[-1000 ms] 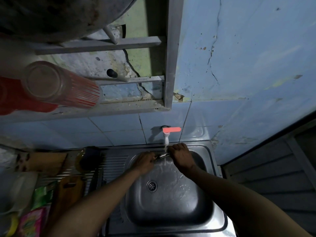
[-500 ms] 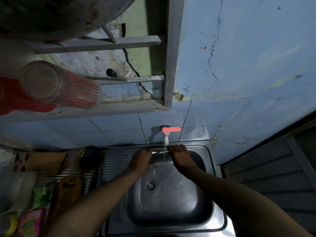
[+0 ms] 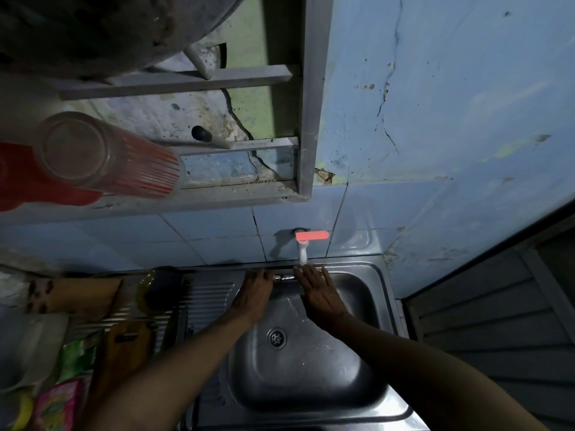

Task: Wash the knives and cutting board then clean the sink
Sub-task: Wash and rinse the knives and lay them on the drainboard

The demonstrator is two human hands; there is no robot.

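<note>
Knife-like, a short shiny metal object (image 3: 283, 277) is seen lying between the two hands at the far rim of the stainless steel sink (image 3: 367, 306), toward twelve o'clock of the basin; only a small part shows, and whether it is a blade or a handle cannot be told. The left hand (image 3: 253, 293) is laid over its left end with fingers stretched toward the rim; whether the thumb is curled under cannot be made out. The right hand (image 3: 320, 292) is spread flat at its right end, fingers straight and slightly apart, directly below the white plastic tap with an orange lever (image 3: 306, 244). A round drain (image 3: 277, 337) is seen at the middle of the wet basin. At nine o'clock of the sink a ribbed draining surface (image 3: 211, 293) holds a dark, blurred clutter, with a brown wooden board (image 3: 124, 346) partly hidden among it and bright packets (image 3: 62, 396) cut off by the lower left edge. At ten o'clock, on a metal rack (image 3: 305, 119), a clear tumbler with red stripes (image 3: 102, 157) is seen from below.
</note>
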